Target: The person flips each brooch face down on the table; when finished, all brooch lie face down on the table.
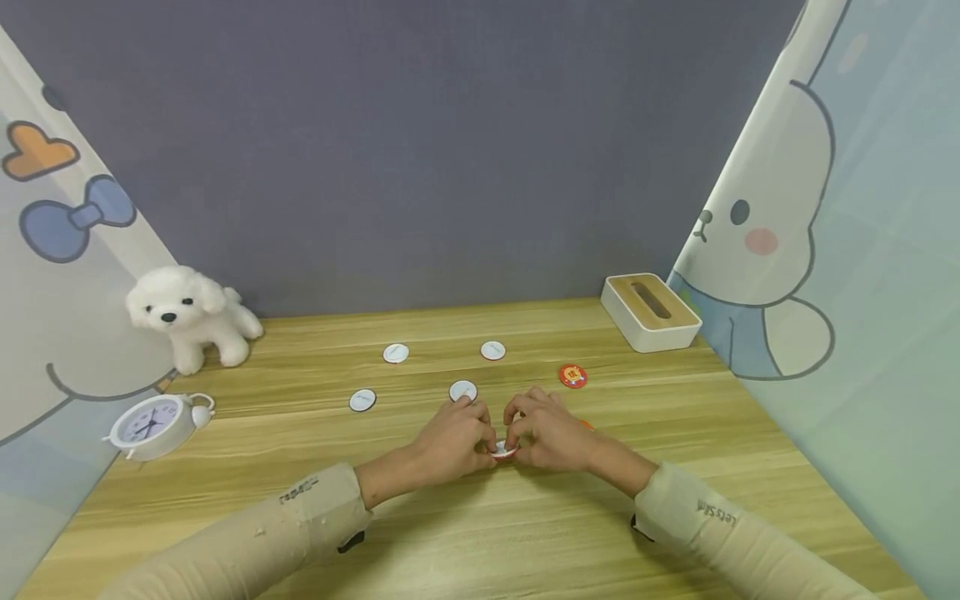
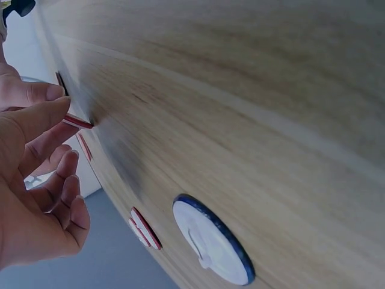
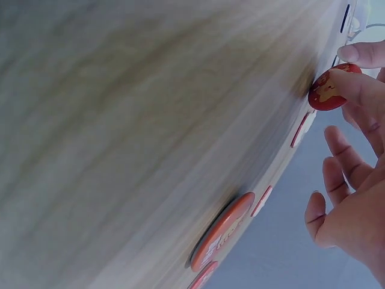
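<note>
A: Starting with the head view, seeing what around the work?

B: Seeing a yellow-brown wooden table point(image 1: 562, 533), backed by a dark grey-purple panel point(image 1: 420, 167) and flanked by pale cartoon-printed sheets point(image 1: 862, 417); also a white plush dog point(image 1: 197, 321) and an alarm clock point(image 1: 155, 429) to the left, plus a white box with a slotted wooden top point(image 1: 652, 312) at back right

A: And the pose?

B: Reaching in from both lower corners in beige sleeves point(image 1: 300, 533), fingers bent; pinching a red-rimmed disc point(image 1: 503, 451) from opposite sides with left hand point(image 1: 453, 440) and right hand point(image 1: 551, 433), just nearer than a white-faced disc point(image 1: 462, 390) and a red disc point(image 1: 573, 376)

A: Next, from the left wrist?

B: Looking along slanting wood grain past a flat blue-rimmed disc point(image 2: 210, 241); gripping the red-rimmed disc in the fingertips, tilted up on edge, touching the wood or just above, cannot tell which; other fingers loosely curled

A: And from the right wrist?

B: Gripping likewise, showing a red face with a yellow figure; other fingers curled, apart from it; also catching an orange disc point(image 3: 224, 232), flat on the wood
</note>
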A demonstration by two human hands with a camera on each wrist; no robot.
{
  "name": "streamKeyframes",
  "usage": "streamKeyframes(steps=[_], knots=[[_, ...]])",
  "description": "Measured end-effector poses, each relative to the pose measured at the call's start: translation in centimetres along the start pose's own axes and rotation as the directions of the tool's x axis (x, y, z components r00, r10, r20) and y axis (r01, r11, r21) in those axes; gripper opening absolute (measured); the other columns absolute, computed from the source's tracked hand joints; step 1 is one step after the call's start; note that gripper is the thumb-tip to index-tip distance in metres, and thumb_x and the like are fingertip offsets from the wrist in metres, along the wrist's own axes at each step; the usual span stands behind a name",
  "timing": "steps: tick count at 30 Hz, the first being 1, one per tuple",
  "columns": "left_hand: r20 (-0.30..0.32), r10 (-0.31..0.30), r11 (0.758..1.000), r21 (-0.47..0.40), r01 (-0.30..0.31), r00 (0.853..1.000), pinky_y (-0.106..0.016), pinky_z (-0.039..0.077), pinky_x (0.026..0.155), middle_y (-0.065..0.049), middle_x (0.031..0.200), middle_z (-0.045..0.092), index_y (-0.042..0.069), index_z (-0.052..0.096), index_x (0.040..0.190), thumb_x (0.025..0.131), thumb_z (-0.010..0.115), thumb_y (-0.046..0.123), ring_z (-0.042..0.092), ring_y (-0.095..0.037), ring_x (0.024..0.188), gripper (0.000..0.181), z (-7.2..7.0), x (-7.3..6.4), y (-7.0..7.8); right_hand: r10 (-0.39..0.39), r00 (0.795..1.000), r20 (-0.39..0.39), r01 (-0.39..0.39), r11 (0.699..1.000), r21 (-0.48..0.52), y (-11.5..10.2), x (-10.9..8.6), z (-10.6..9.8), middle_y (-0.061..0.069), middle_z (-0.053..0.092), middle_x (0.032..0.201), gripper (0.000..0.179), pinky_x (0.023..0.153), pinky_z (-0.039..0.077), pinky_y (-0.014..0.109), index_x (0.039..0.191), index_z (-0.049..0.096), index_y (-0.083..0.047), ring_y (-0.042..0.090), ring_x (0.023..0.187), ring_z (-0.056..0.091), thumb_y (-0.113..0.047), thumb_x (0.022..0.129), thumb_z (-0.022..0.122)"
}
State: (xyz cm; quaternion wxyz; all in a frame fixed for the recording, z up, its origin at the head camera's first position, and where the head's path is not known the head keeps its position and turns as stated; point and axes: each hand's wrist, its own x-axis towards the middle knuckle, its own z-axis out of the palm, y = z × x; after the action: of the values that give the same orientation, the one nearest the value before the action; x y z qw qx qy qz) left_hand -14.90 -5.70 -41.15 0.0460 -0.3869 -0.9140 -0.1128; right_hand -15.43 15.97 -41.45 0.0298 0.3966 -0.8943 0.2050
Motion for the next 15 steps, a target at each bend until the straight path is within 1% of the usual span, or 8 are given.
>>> streamKeyframes(steps=[8,13,15], knots=[[0.022,0.014,0.999,0.047,-0.015,1.000,-0.034,0.040,0.083,0.009,0.092,0.061,0.026,0.078,0.081,0.078,0.083,0.038,0.045,-0.012,0.088,0.013,0.06,0.15,-0.04,0.007,1.000,0.018,-0.007,1.000,0.000,-0.06,0.00,0.01,-0.001,0.065,0.110,0.012,0.081,0.028,0.032,0.076,0.076,-0.026,0.014,0.099,0.046,-0.025,0.074,0.087],[0.016,0.029,0.997,0.074,-0.030,0.999,-0.035,0.041,0.083,0.010,0.092,0.061,0.027,0.078,0.081,0.078,0.083,0.039,0.046,-0.013,0.089,0.014,0.13,0.22,0.01,0.016,0.999,0.028,-0.016,1.000,-0.005,0.03,-0.03,0.04,-0.001,0.065,0.110,0.011,0.083,0.028,0.033,0.077,0.077,-0.025,0.017,0.101,0.048,-0.025,0.074,0.087],[0.014,0.034,0.996,0.085,-0.035,0.999,-0.035,0.041,0.083,0.010,0.093,0.061,0.027,0.078,0.081,0.078,0.083,0.040,0.046,-0.013,0.089,0.014,0.13,0.23,0.05,0.019,0.999,0.027,-0.019,1.000,-0.010,0.04,-0.02,0.06,-0.001,0.065,0.110,0.010,0.082,0.028,0.033,0.078,0.077,-0.026,0.016,0.101,0.048,-0.025,0.074,0.087]])
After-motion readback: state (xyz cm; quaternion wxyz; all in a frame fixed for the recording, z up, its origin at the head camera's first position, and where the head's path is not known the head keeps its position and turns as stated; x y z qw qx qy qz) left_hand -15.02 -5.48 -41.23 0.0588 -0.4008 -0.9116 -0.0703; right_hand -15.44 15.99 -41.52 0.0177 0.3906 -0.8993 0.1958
